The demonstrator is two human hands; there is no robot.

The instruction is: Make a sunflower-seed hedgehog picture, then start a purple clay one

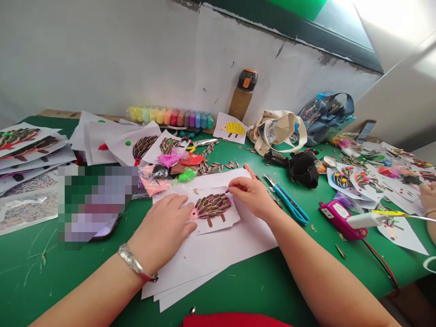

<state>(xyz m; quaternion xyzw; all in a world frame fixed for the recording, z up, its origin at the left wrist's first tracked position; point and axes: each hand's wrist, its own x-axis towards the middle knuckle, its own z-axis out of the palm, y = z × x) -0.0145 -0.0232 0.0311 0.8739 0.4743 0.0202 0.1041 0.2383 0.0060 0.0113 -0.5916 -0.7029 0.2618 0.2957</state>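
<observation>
The left hand (172,218) lies palm down with its fingers a little apart, pressing the left end of a card (216,227); a silver bracelet (128,258) circles its wrist. The right hand (250,193) has thumb and fingertips closed on a small dark seed (227,190), just above the card's upper right corner. Between the two hands, on the card, is a hedgehog (213,205) with a pink head, two brown legs and a back covered in striped seeds. The card rests on loose sheets (204,254), which spread below both hands on the green table (252,290). Just beyond the left hand's fingers lie bags of clay: pink (171,158), red (191,159) and green (186,176). A scatter of seeds (213,168) lies beyond the gap between the hands, and farther off stand a yellow hedgehog drawing (232,128) and a bottle (241,101). Just right of the right hand is a blue cutter (291,203); farther right are a black pouch (303,170) and a magenta device (342,220). Well left of the left hand is a stack of seed pictures (32,152). Far to the right of the right hand, a co-worker's hand (428,196) shows at the edge of view.
</observation>
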